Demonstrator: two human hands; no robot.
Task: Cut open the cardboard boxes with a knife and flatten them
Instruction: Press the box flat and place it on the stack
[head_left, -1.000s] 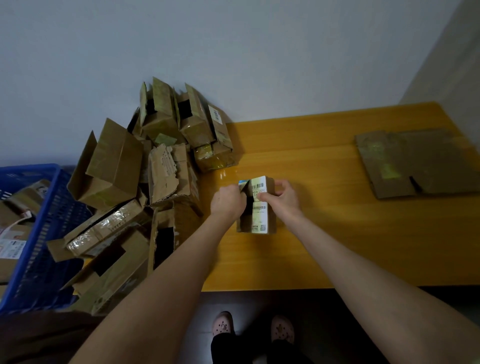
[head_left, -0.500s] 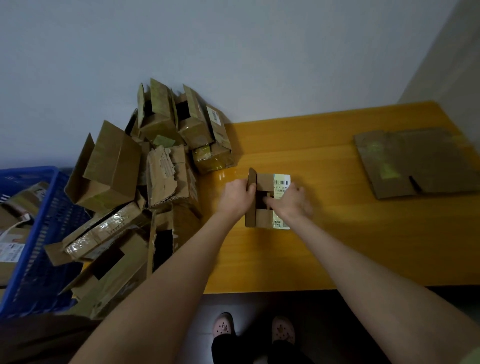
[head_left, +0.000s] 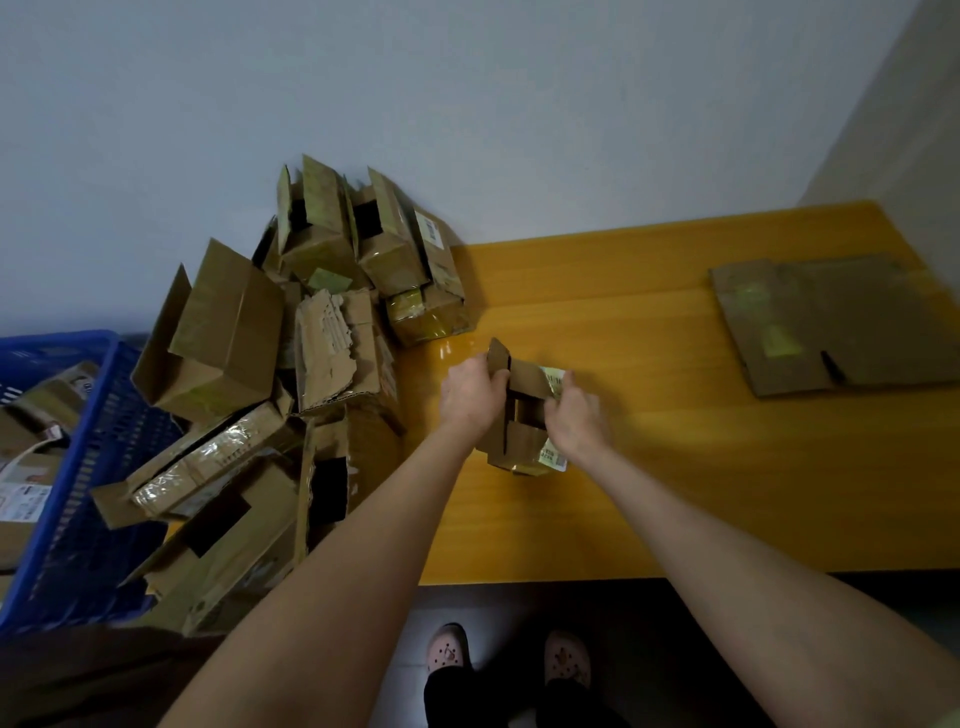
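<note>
Near the middle of the yellow tabletop (head_left: 675, 499), a small cardboard box (head_left: 514, 441) sits, flaps open, just right of a heap of boxes (head_left: 291, 364). The left hand (head_left: 470, 395) clamps its grip on the raised left flap, while the right hand (head_left: 574, 415) closes its grip on the labelled right side.

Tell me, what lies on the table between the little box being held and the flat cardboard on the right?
Nothing: in the head view, only bare yellow table separates the small box from the flattened cardboard.
</note>
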